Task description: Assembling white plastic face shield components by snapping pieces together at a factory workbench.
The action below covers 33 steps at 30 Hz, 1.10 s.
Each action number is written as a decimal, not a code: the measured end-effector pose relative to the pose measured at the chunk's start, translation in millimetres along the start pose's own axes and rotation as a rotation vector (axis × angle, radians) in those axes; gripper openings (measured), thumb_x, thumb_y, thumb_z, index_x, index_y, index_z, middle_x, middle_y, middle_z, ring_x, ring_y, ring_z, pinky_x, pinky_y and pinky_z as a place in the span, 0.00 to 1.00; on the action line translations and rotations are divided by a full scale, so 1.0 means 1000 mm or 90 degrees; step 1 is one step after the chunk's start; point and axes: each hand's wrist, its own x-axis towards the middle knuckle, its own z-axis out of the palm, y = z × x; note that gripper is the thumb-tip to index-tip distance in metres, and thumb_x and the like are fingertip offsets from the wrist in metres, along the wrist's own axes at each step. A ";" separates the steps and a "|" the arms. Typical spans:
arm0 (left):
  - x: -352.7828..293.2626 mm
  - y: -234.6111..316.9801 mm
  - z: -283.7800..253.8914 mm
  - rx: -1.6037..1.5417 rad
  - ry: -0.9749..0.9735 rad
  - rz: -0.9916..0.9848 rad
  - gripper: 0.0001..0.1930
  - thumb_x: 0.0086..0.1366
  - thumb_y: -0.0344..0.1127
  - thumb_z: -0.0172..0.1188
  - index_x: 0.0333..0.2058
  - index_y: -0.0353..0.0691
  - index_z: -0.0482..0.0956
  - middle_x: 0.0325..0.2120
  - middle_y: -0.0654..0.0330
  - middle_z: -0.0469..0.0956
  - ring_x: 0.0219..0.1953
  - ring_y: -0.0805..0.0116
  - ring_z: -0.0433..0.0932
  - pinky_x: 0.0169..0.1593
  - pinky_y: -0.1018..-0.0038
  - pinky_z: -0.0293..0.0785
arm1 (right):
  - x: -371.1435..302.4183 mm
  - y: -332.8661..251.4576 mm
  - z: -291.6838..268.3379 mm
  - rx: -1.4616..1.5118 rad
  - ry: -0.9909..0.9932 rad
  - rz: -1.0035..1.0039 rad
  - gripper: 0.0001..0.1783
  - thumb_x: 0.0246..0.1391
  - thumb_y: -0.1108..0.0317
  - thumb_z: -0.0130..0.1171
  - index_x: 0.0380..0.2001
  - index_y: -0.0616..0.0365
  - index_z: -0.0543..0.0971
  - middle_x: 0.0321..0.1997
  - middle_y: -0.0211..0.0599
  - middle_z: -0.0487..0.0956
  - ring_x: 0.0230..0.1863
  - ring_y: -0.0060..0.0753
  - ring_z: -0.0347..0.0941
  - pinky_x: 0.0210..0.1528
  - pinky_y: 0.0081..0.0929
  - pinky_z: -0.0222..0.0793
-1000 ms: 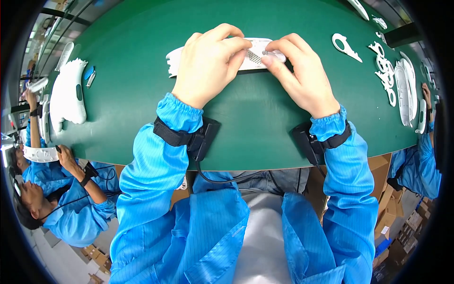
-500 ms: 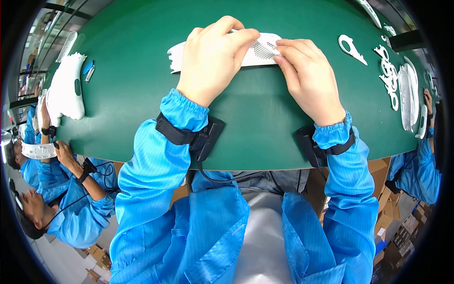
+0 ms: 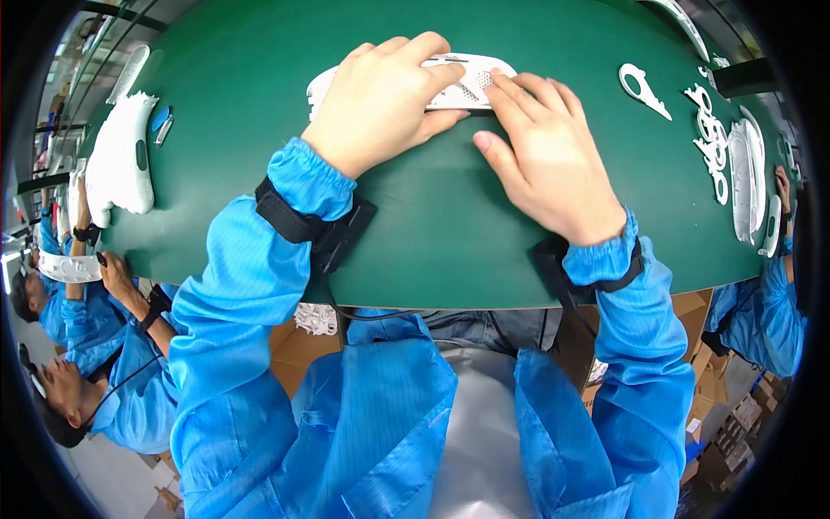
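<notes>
A long white plastic panel [image 3: 481,64] with a patch of small round holes lies at the far middle of the green table. My left hand [image 3: 380,102] covers its left part, fingers over the top and thumb along the near edge, gripping it. Over the panel's right end, the fingers of my right hand [image 3: 552,151] are stretched out, their tips touching the perforated area. The right thumb stands apart from the panel, above the table. Part of the panel's surface is hidden under both hands.
White plastic shells [image 3: 121,160] are stacked at the left, beside a small blue-and-silver tool [image 3: 162,125]. A white ring-shaped part [image 3: 640,88] and several linked rings [image 3: 711,138] lie at the right, near long white covers [image 3: 743,177]. Co-workers in blue sit on both sides.
My right hand has opened from a pinch and laid its fingers on the panel's right end. My left hand and forearm have shifted slightly left, its thumb now at the near edge.
</notes>
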 end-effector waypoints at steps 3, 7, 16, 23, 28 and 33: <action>-0.003 -0.001 0.002 0.016 0.002 -0.001 0.20 0.49 0.41 0.70 0.41 0.43 0.82 0.42 0.59 0.76 0.39 0.60 0.79 0.41 0.66 0.76 | -0.003 -0.007 0.001 -0.005 -0.015 0.016 0.27 0.54 0.58 0.59 0.49 0.71 0.74 0.53 0.52 0.76 0.59 0.48 0.67 0.64 0.46 0.57; -0.006 0.005 0.005 0.036 -0.003 -0.008 0.21 0.47 0.42 0.71 0.41 0.43 0.82 0.42 0.59 0.76 0.39 0.60 0.79 0.40 0.66 0.76 | -0.006 -0.012 -0.003 -0.008 -0.060 0.065 0.29 0.53 0.60 0.58 0.53 0.71 0.71 0.58 0.53 0.72 0.63 0.48 0.63 0.65 0.47 0.55; -0.005 0.002 0.003 0.014 0.017 0.010 0.19 0.48 0.42 0.70 0.39 0.44 0.82 0.40 0.59 0.76 0.38 0.60 0.78 0.41 0.66 0.75 | -0.013 -0.011 0.002 0.028 -0.061 0.068 0.29 0.47 0.71 0.52 0.55 0.68 0.69 0.60 0.49 0.71 0.65 0.44 0.62 0.64 0.45 0.57; -0.013 -0.025 -0.008 -0.087 0.284 -0.068 0.14 0.56 0.42 0.64 0.39 0.43 0.83 0.36 0.59 0.80 0.43 0.58 0.76 0.52 0.62 0.67 | -0.011 -0.009 0.007 -0.004 -0.077 0.099 0.29 0.51 0.64 0.54 0.56 0.66 0.69 0.63 0.47 0.69 0.67 0.44 0.59 0.65 0.47 0.56; -0.039 -0.077 0.000 -0.136 0.440 -0.304 0.10 0.62 0.38 0.60 0.36 0.39 0.83 0.30 0.56 0.80 0.36 0.57 0.77 0.41 0.65 0.72 | 0.047 0.029 0.032 -0.033 -0.062 0.154 0.38 0.50 0.53 0.56 0.60 0.67 0.66 0.67 0.49 0.64 0.70 0.45 0.55 0.66 0.47 0.54; -0.036 -0.109 0.017 -0.615 0.474 -0.534 0.13 0.67 0.36 0.52 0.33 0.33 0.82 0.17 0.64 0.76 0.22 0.79 0.71 0.30 0.80 0.67 | 0.131 0.089 0.052 -0.005 -0.079 0.239 0.38 0.49 0.51 0.57 0.59 0.65 0.67 0.67 0.49 0.64 0.69 0.47 0.57 0.66 0.49 0.53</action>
